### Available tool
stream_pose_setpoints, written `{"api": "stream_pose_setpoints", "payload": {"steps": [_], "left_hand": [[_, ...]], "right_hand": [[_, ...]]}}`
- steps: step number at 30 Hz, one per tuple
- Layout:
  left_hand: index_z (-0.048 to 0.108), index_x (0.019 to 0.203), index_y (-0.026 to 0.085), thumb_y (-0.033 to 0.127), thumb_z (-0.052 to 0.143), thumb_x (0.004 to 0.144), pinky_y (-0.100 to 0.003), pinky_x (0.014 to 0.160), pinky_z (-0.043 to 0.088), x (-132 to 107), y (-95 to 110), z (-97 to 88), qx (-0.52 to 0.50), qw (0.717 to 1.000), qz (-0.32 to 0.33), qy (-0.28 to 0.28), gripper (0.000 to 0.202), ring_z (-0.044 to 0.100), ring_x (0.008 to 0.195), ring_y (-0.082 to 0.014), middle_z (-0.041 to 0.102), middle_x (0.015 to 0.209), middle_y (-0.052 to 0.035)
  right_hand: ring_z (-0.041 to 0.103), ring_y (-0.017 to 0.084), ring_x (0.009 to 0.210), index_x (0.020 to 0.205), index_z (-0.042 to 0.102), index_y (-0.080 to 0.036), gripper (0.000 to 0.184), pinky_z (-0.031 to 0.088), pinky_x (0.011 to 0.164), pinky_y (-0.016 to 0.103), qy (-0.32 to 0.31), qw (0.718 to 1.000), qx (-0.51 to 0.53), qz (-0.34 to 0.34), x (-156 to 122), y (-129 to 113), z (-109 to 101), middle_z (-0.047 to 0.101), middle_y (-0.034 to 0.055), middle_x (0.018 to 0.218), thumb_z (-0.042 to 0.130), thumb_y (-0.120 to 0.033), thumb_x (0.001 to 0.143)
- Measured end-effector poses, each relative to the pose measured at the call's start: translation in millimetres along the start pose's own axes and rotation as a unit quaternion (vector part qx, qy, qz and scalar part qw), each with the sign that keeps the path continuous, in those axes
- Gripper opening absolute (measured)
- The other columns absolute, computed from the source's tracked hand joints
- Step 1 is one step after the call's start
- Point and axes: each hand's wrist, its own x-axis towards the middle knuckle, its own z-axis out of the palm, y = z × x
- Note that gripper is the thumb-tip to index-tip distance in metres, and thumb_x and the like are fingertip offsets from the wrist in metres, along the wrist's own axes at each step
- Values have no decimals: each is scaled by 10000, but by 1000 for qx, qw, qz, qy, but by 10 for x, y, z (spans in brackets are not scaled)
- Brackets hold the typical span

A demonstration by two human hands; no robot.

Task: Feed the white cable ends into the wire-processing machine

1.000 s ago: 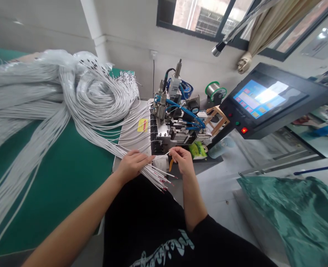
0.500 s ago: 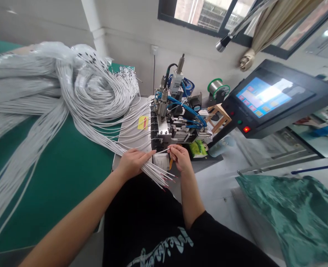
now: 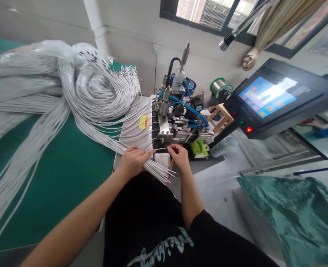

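Observation:
My left hand [image 3: 133, 160] is closed around a bundle of white cables [image 3: 161, 171], whose reddish-tipped ends stick out toward my lap. One single white cable [image 3: 161, 149] runs apart from the bundle, from my left thumb to my right hand [image 3: 178, 154]. My right thumb and forefinger pinch that cable near its end; the tip itself is too small to make out. Just beyond both hands stands a bench machine [image 3: 177, 111] with metal cylinders and blue air tubes. Several white cables lie side by side in the slots along its left edge. A small white box [image 3: 162, 160] sits under the single cable.
Heaps of white cables [image 3: 105, 89] cover much of the green table [image 3: 69, 178] on the left. A control screen [image 3: 266, 96] with a lit red button stands at right. Behind the machine is a wire spool [image 3: 221, 87]. A green packet [image 3: 199, 149] lies beside the machine.
The single cable between my hands has swung closer to level, near the machine's front edge. The loose bundle ends have shifted slightly up and right. Both hands keep their grip.

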Motion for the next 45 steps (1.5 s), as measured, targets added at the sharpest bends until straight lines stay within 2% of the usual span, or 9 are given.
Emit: {"api": "stream_pose_setpoints", "payload": {"steps": [5,9,15,20,25,32,36,41,45], "left_hand": [[666,1115,234,272,550,869,-354,791,392,31,21,-19,18,1000,-26,-2,275,596,684,-165,684,757,-4],[674,1098,244,189,533,848,-382,831,369,44,28,7,15,997,-64,-28,292,599,743,-182,694,844,-27],[649,1169,258,193,565,799,-410,868,349,49,11,22,-9,991,-95,-90,384,596,841,-219,672,931,-54],[640,1178,269,200,548,807,-423,892,333,50,11,10,-10,989,-104,-102,388,588,857,-223,661,924,-54],[651,1161,267,198,534,821,-428,884,338,59,22,1,-11,991,-101,-89,366,587,829,-218,659,898,-53],[671,1106,246,180,568,790,-430,879,350,46,12,13,-13,995,-87,-56,339,594,835,-225,671,884,-56],[682,1072,227,168,562,803,-432,892,359,32,7,22,-18,995,-86,-38,301,601,876,-229,687,949,-65],[680,1080,231,197,544,862,-433,905,356,39,22,-17,-3,996,-87,-1,260,613,943,-233,693,1055,-71],[659,1142,245,257,556,893,-411,927,357,33,31,-75,-10,997,-63,54,270,638,902,-198,698,1063,-61]], "right_hand": [[520,146,607,727,617,-171,237,416,612,256,-1,999,36,14,51,81,60,602,7,674,594,-400,784],[484,138,589,710,587,-184,207,387,578,247,-26,998,47,31,86,140,73,557,-11,647,572,-381,773],[435,127,575,698,551,-198,181,331,535,233,-64,993,90,40,148,262,102,493,-33,611,544,-362,773],[369,102,500,586,498,-198,194,288,507,230,-62,980,164,92,161,271,167,414,-61,508,556,-333,712],[303,84,454,532,442,-207,217,240,468,223,-35,968,208,137,166,276,246,352,-76,458,550,-342,663],[307,84,446,543,436,-209,316,239,443,222,-34,968,204,142,114,323,249,384,-67,480,594,-444,681],[353,95,471,587,496,-196,369,268,460,224,-28,980,153,122,18,306,142,414,-58,505,607,-525,713],[399,98,482,692,614,-167,356,300,475,222,-29,986,133,100,-106,209,-55,474,-45,527,616,-519,748],[398,83,470,797,662,-165,329,310,469,211,-93,979,159,84,-189,7,-279,537,-31,587,630,-492,779]]}}
